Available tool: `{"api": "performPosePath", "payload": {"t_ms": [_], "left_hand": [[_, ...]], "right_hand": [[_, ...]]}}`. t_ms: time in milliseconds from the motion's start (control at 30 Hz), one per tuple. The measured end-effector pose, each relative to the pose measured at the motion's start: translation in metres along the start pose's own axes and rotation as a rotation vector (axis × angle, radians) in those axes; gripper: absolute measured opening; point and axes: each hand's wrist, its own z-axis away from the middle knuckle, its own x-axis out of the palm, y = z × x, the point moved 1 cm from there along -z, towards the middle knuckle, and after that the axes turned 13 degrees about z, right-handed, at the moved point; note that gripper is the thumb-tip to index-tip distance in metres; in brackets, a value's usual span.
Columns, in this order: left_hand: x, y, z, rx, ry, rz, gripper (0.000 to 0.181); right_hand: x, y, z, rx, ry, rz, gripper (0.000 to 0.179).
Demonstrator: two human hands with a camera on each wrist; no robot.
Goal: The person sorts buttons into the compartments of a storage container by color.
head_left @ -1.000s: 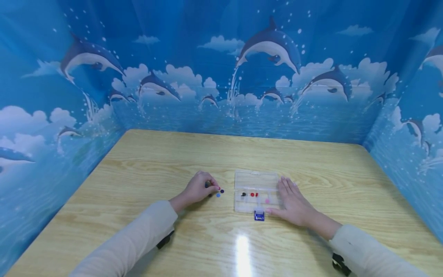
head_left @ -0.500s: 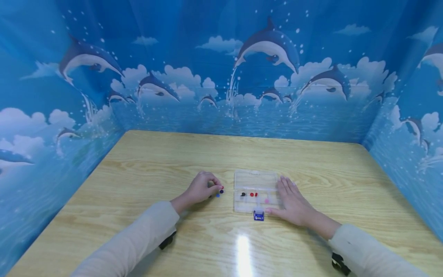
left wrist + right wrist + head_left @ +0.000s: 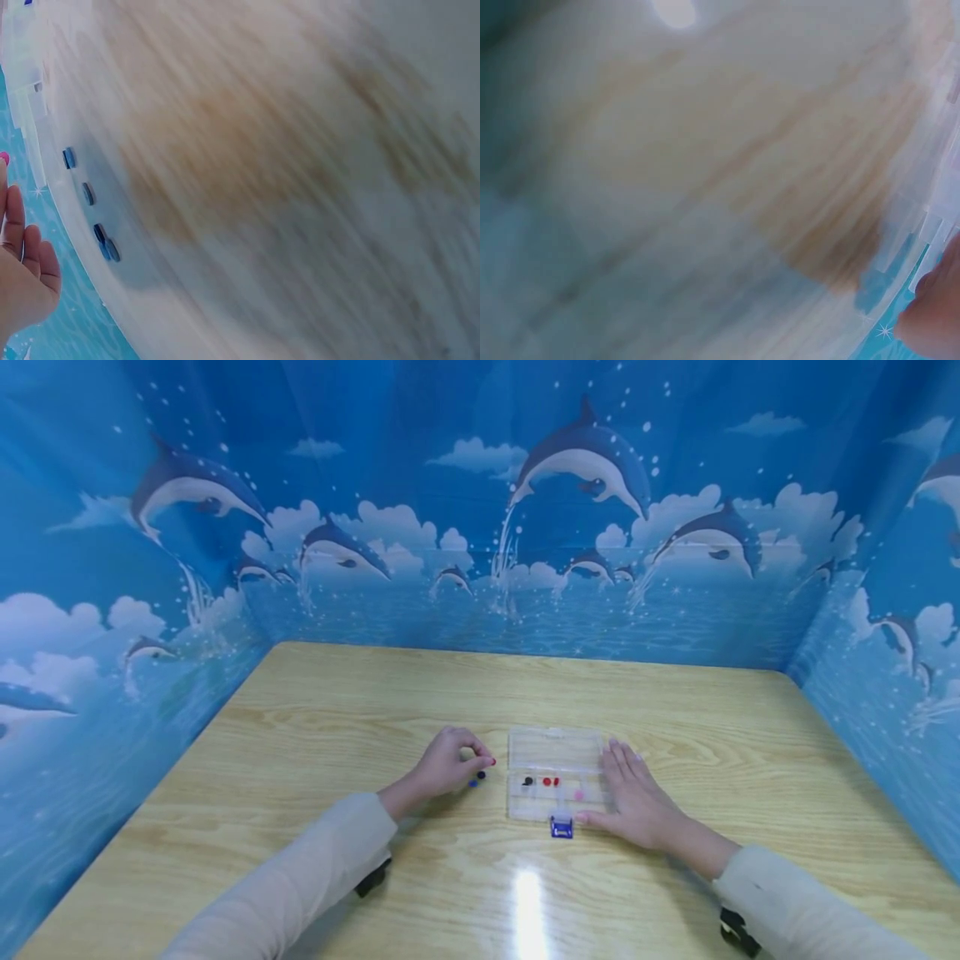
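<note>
My left hand point(image 3: 446, 762) pinches a small red disc point(image 3: 493, 762) between thumb and forefinger, just left of a clear plastic compartment box point(image 3: 528, 815). Under and beside that hand lie a dark disc point(image 3: 482, 775) and a blue disc point(image 3: 473, 783); the left wrist view shows several such discs point(image 3: 88, 193) in a loose row on the table. The box's clear lid point(image 3: 551, 749) is folded back. Inside are black pieces point(image 3: 528, 782), red discs point(image 3: 547, 782) and a pink piece point(image 3: 579, 795). My right hand point(image 3: 637, 802) rests with straight fingers against the box's right side.
A small blue rectangular piece point(image 3: 562, 827) sits at the box's front edge. Light wood-grain tabletop point(image 3: 420, 693) surrounds everything, with a dolphin-print curtain point(image 3: 450, 602) along its back and sides.
My left hand has moved right toward the box, carrying the red disc away from the dark and blue discs. The right hand and the box stay in place.
</note>
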Motion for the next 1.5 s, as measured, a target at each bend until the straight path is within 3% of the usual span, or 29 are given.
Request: {"api": "performPosePath", "payload": {"t_ms": [200,467,833,1000,1500], "left_hand": [[0.002,0.006,-0.001,-0.033,-0.005,0.028,0.012],[0.006,0.010,-0.003,-0.013,-0.007,0.052,0.010],[0.016,0.015,-0.009,-0.056,-0.035,0.072,0.010],[0.021,0.016,-0.011,-0.045,-0.033,0.065,0.009],[0.038,0.029,-0.018,-0.080,-0.066,0.138,0.005]], "right_hand": [[0.000,0.000,0.000,0.001,0.005,0.011,0.105],[0.000,0.001,0.000,-0.003,0.013,0.002,0.105],[0.004,0.002,0.001,-0.006,0.017,0.014,0.104],[0.003,0.002,0.001,-0.009,0.021,0.015,0.104],[0.003,0.002,0.000,-0.008,0.017,0.009,0.104]]}}
